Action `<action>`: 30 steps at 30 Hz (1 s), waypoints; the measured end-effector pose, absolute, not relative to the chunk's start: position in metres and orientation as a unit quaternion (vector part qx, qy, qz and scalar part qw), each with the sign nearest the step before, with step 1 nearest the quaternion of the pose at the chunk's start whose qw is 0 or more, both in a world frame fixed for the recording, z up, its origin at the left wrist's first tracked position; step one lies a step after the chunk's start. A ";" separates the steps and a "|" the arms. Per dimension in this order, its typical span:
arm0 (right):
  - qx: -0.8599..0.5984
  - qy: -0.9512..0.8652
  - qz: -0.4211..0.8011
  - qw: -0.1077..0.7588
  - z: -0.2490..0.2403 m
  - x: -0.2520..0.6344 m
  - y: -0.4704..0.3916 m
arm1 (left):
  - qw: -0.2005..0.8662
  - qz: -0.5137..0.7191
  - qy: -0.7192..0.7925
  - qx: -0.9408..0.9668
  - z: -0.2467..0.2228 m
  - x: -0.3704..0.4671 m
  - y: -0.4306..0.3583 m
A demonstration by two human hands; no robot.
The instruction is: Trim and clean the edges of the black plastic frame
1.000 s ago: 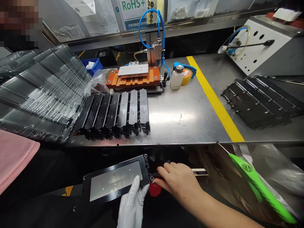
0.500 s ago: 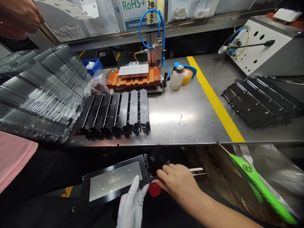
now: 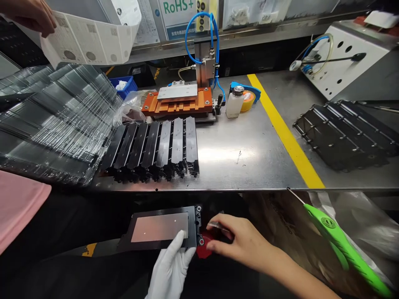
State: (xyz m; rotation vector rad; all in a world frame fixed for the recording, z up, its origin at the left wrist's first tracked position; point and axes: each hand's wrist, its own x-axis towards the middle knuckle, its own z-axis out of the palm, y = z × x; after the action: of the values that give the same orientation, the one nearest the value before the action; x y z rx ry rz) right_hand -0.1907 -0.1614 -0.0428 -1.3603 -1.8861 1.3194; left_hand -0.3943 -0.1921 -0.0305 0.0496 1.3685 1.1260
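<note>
My left hand (image 3: 170, 265), in a white glove, grips the near right corner of a flat black plastic housing (image 3: 160, 245) with a shiny rectangular panel set into it. The thumb lies on the panel, and the fingers go underneath. Just to the right, my bare right hand (image 3: 237, 238) is curled around a thin knife-like tool (image 3: 220, 226), mostly hidden in the grip. Its fingertips are a little apart from the housing's end, where round screw lugs show. Below, between hand and housing, is a red object (image 3: 204, 249), partly covered.
A row of black housings (image 3: 152, 145) stands on the metal bench (image 3: 258, 166), before an orange press fixture (image 3: 177, 104). Stacked plastic trays (image 3: 46, 128) are at left. A green-handled tool (image 3: 339, 241) hangs at the bench edge. Another person's hand (image 3: 34, 16) holds a label sheet (image 3: 90, 41).
My right hand has drawn slightly away from the housing and turned, its fingers loosening. The housing has levelled out and its left end has swung. The co-worker's label sheet has come into view.
</note>
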 end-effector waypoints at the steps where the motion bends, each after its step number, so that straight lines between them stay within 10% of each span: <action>1: -0.514 -0.638 0.526 0.228 -0.042 -0.190 -0.162 | 0.642 0.479 0.599 0.009 -0.031 -0.395 -0.192; 30: -0.467 -0.232 0.765 0.377 -0.088 -0.227 -0.189 | 0.736 0.421 0.522 0.090 -0.024 -0.379 -0.211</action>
State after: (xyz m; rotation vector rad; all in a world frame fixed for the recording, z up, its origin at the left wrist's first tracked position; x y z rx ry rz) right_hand -0.2267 -0.1885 -0.0884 -1.1950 -0.5942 1.9575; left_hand -0.3790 -0.2111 -0.0241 0.1967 1.1459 0.9257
